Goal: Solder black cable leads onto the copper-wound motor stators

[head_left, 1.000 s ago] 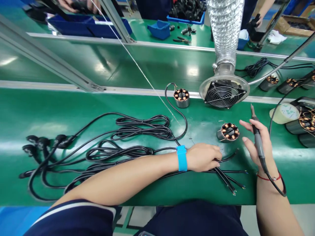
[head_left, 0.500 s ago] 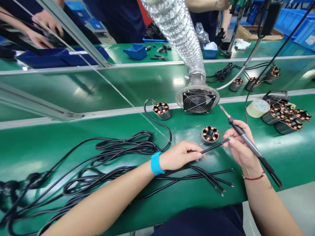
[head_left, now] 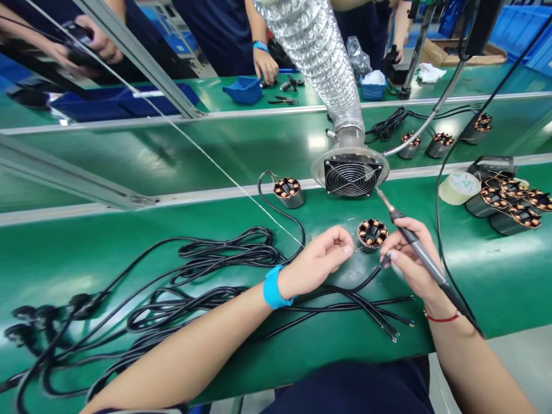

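My right hand (head_left: 411,259) grips a soldering iron (head_left: 414,244), its tip pointing up and left below the round fan. The thumb and fingertips of that hand also pinch the end of a black cable (head_left: 366,283). Left of it, my left hand (head_left: 325,256) is closed, thumb against fingers; what lies between them, if anything, is too small to make out. Just beyond both hands stands a motor stator (head_left: 372,236) with copper coils and thin loose wires, one reaching near my left fingertips. Other cable ends (head_left: 390,330) with stripped coloured wires lie nearer me.
Coiled black cables (head_left: 228,250) with plugs cover the left side. Another stator (head_left: 288,192) with a cable attached stands behind. An extractor fan (head_left: 351,177) hangs on a foil duct. Several stators (head_left: 515,221) cluster at right beside a pale roll (head_left: 459,188). Co-workers' hands (head_left: 265,66) appear beyond.
My left hand has let go of the cable and moved slightly up and left, its fingers now closed. The cable sags from my right hand, which has shifted a little left.
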Tool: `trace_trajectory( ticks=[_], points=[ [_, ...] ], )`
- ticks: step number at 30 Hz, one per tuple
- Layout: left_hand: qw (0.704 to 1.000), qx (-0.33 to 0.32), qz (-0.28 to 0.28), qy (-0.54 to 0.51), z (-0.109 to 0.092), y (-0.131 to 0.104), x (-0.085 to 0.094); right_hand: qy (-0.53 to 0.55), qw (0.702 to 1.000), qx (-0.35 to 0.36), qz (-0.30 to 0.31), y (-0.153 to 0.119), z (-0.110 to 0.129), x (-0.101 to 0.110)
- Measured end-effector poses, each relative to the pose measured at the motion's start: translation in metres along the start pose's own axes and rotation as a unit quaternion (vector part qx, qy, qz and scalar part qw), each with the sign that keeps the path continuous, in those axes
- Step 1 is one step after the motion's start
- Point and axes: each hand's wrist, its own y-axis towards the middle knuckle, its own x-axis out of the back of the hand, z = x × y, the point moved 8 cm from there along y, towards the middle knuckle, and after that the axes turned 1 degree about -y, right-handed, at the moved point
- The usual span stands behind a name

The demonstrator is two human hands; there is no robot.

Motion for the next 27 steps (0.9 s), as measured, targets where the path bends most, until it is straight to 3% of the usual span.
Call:
trace_trajectory(
  ticks=[5, 14, 19, 21, 23, 27],
  points=[
    [0.996, 0.032, 0.028, -0.080, 0.005, -0.006, -0.019, -0.044, 0.998, 0.003, 0.045, -0.012, -0.002, -0.022],
    [0.995, 0.045, 0.036, -0.077, 0.005, -0.008, -0.024, -0.121, 0.988, 0.088, 0.038, -0.016, 0.014, -0.025],
    [0.965, 0.130, 0.147, -0.175, 0.013, -0.016, -0.044, -0.188, 0.970, 0.157, 0.014, -0.026, 0.026, -0.027],
    [0.957, 0.142, 0.167, -0.189, 0.012, -0.020, -0.047, -0.189, 0.967, 0.169, 0.004, -0.029, 0.028, -0.028],
    [0.965, 0.134, 0.142, -0.176, 0.009, -0.019, -0.042, -0.184, 0.969, 0.167, -0.001, -0.030, 0.028, -0.029],
    [0.993, 0.090, 0.035, -0.073, 0.003, -0.008, -0.016, -0.193, 0.975, 0.106, 0.004, -0.021, 0.016, -0.028]
  ],
)
